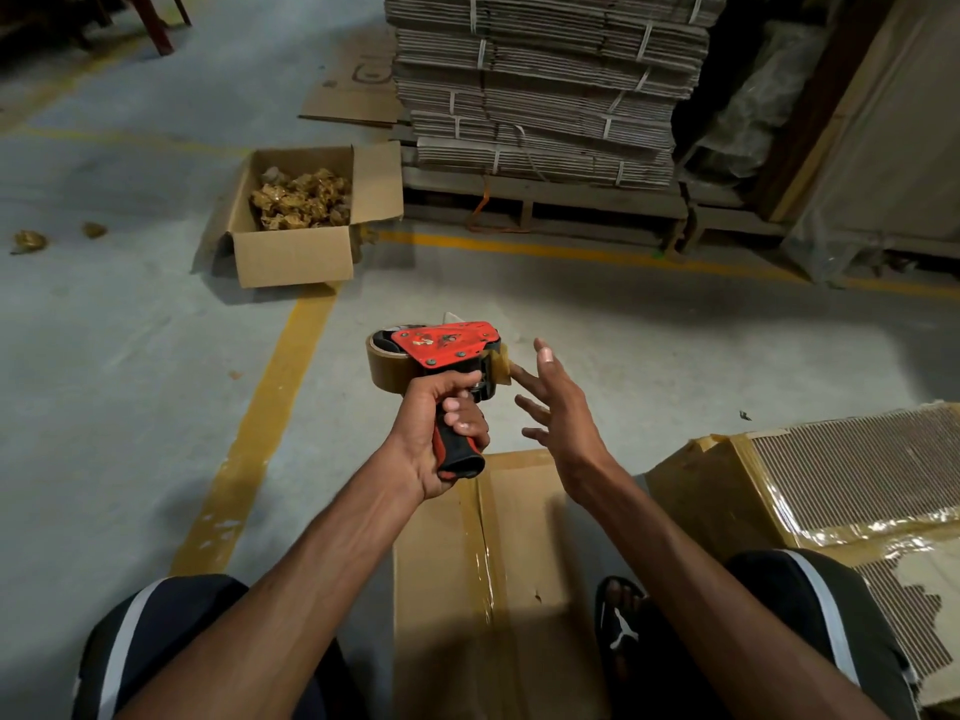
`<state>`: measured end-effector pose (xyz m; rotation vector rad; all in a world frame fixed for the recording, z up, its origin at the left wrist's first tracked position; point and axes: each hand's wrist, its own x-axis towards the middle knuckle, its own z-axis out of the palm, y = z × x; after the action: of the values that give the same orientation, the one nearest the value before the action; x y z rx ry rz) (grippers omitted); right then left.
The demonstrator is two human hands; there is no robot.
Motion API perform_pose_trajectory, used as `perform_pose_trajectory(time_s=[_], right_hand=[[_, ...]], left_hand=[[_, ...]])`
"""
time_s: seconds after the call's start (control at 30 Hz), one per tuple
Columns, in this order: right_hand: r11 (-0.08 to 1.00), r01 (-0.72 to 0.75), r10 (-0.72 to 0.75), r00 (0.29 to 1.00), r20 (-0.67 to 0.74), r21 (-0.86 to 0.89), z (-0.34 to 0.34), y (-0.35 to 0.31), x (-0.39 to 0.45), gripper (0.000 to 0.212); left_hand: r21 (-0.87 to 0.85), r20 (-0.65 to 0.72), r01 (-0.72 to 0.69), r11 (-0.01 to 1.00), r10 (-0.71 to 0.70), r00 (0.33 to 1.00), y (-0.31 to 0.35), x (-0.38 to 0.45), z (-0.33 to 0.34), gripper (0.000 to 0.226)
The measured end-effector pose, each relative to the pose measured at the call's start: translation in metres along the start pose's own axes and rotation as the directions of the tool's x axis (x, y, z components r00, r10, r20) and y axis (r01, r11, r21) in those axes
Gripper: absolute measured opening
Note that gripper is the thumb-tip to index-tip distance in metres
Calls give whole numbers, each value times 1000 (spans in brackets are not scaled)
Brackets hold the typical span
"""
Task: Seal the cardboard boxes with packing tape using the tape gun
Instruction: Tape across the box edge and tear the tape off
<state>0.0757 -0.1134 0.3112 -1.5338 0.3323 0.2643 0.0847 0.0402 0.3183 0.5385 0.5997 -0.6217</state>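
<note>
My left hand (pixel 441 423) grips the black and red handle of a red tape gun (pixel 447 345), held up in mid-air with its brown tape roll (pixel 382 368) at the left. My right hand (pixel 556 407) is beside the gun's front end, fingers spread and straight, the index fingertip touching the loose tape end (pixel 503 367). Below the hands lies a flat cardboard box (pixel 519 537) with a strip of tape along its centre seam, between my knees.
An open box (pixel 296 252) full of crumpled tape scraps stands on the floor ahead left. A pallet of bundled flat cardboard (pixel 545 85) rises behind it. Taped cardboard bundles (pixel 831 485) lie at my right. Yellow floor lines (pixel 270 407) cross the concrete.
</note>
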Motion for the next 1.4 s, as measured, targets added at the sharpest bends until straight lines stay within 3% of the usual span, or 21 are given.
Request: perform_pose_trajectory(time_s=[0.17,0.33,0.83,1.13,1.4], right_hand=[[999,15,-14,1000,24,-29,-5,-1,-1,81],[998,36,-34,998,46,-41,-7,2,2,61],[996,51,-52,999,-11,-79,-10,0,1,41],[961,-86,94,995,19,-263,-11,3,1,61],[964,-221,225,974,11,-145,-17,-3,0,79]], left_hand=[[-29,-14,-18,999,17,1000,11,0,-7,27],[-22,-14,-29,999,29,999,15,-2,-10,27],[37,-28,-53,998,54,998,16,-5,-9,30],[418,-24,-122,900,145,989,18,-12,-2,35],[627,92,-209,750,194,977,21,-26,1,32]])
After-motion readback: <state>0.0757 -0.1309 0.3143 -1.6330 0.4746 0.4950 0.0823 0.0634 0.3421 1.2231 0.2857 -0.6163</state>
